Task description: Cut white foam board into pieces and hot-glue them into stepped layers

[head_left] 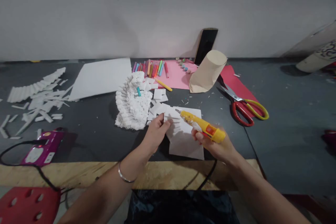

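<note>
A yellow hot glue gun (197, 122) is gripped in my right hand (216, 147), its nozzle pointing left. The nozzle tip is over a white piece with thin ridged strips (174, 126), whose left edge my left hand (156, 131) pinches between thumb and fingers. Under it lies a white sheet (187, 148) near the table's front edge. Just left of my left hand stands a rounded white form (133, 108) covered in layered small white pieces, with a small teal stick on it. Small flat white pieces (159, 94) lie between that form and the sheet.
Large scissors (237, 101) with red and yellow handles lie on red paper (228, 73). Behind are a beige cylinder (208, 71), a leaning phone (206, 43) and several coloured pens (151, 68). White scraps (43, 101) and a purple power box (43, 148) sit left.
</note>
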{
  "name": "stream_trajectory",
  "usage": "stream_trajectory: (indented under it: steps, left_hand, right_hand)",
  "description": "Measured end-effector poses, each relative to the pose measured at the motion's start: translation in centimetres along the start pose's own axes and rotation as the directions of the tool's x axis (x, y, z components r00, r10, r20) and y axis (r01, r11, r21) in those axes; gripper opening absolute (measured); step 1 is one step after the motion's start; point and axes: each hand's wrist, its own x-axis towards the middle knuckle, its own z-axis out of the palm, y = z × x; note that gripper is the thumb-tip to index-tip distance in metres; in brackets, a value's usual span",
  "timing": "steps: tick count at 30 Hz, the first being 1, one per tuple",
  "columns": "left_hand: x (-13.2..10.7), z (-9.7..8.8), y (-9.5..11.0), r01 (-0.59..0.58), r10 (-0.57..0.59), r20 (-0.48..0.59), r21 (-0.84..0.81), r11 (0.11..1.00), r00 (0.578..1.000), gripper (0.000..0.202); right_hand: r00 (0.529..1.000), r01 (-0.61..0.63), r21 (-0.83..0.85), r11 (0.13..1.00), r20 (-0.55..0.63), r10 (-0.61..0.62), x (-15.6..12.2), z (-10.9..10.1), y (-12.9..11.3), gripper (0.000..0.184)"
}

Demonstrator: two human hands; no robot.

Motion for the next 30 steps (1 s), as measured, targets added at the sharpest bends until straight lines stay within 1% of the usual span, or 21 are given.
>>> stream_trajectory:
  steps: [2,4,9,12,17,20,26,30]
  left_hand:
    - [-0.02,-0.08,-0.11,-0.023,0.023,0.003,0.030,0.999,1.000,0.034]
    - [-0.09,-0.12,-0.21,-0.051,0.051,0.010,0.062,0.997,0.999,0.033]
    - [-0.30,0.04,-0.09,-0.065,0.063,0.026,0.087,0.994,0.998,0.033]
    - [-0.32,0.13,0.05,-0.062,0.060,0.035,0.080,0.995,0.998,0.034]
    - [-0.33,0.01,-0.01,-0.079,0.074,0.035,0.137,0.987,0.997,0.034]
    - [-0.41,-0.02,-0.04,-0.078,0.074,0.032,0.158,0.984,0.997,0.033]
    - [-0.51,0.13,0.14,-0.074,0.073,0.014,0.149,0.986,0.997,0.030]
    - [-0.52,0.13,0.22,-0.065,0.065,0.003,0.161,0.985,0.998,0.028]
  right_hand:
    - [0.998,0.046,-0.057,0.997,0.054,-0.043,-0.07,0.14,0.20,0.030]
    - [0.994,0.087,-0.132,0.987,0.073,-0.078,-0.13,0.21,0.45,0.031]
    - [0.984,0.178,-0.263,0.948,0.045,-0.172,-0.20,0.50,0.41,0.033]
    - [0.976,0.215,-0.308,0.927,0.034,-0.215,-0.11,0.63,0.02,0.034]
    - [0.963,0.258,-0.379,0.889,0.031,-0.267,-0.03,0.78,-0.03,0.034]
    - [0.963,0.256,-0.418,0.872,0.032,-0.268,-0.09,0.87,0.16,0.035]
    - [0.984,0.172,-0.472,0.865,0.039,-0.175,-0.24,0.82,0.11,0.039]
    - [0.979,0.197,-0.484,0.852,0.047,-0.200,-0.25,0.72,0.28,0.041]
